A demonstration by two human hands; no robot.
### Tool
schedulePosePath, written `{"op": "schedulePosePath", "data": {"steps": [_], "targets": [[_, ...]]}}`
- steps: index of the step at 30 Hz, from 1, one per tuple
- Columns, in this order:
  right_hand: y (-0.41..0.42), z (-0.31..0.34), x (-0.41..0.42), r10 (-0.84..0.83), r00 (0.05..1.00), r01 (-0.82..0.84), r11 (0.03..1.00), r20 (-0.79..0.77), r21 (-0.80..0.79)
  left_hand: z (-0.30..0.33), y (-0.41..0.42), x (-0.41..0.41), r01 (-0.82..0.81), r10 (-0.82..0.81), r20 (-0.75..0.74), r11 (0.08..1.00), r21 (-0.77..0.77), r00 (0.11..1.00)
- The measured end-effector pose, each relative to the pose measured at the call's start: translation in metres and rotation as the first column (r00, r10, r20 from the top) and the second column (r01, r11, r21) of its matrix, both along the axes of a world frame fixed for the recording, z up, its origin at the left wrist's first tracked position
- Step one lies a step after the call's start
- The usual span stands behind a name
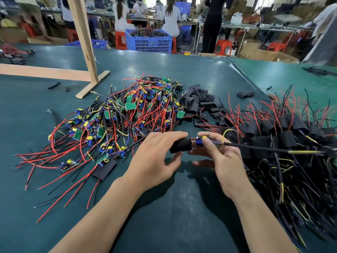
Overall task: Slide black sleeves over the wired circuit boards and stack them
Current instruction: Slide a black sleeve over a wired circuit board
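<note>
Sleeve [180, 144], black and tubular, pinched in left grip [155, 161]; right grip [221, 161] pinches blue-yellow board [200, 140].

Even, bright overhead light. Pale glare patches lay on the green surface [182, 73] at upper centre. Soft dark shadows sat under both hands at lower centre. The background along the top was blurred, smeared worst at upper right. Wide-angle bending curved the frame edges. The centre stayed sharp.
</note>
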State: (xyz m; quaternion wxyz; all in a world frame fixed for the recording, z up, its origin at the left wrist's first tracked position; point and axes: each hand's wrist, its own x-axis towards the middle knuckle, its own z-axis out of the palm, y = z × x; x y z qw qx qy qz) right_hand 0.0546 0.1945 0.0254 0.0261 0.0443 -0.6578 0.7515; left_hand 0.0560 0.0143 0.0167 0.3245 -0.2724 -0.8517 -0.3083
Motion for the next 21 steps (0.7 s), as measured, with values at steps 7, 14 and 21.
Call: {"op": "schedulePosePath", "data": {"steps": [7, 14, 21], "targets": [[0.0047, -0.0004, -0.0042, 0.039, 0.999, -0.041, 0.986, -0.016, -0.163, -0.0011, 0.0003, -0.0034, 0.085, -0.090, 0.057, 0.993, 0.082, 0.994], [0.0085, -0.0002, -0.0042, 0.008, 0.998, -0.016, 0.987, -0.056, -0.157, 0.0013, 0.0014, -0.0029, 0.153, -0.196, 0.165, 0.958, 0.244, 0.967], [0.0042, -0.0006, -0.0025, -0.012, 1.000, 0.008, 0.986, -0.025, -0.164, 0.0018, 0.0069, -0.0011, 0.180, -0.238, 0.139, 0.924, 0.338, 0.961]]}}
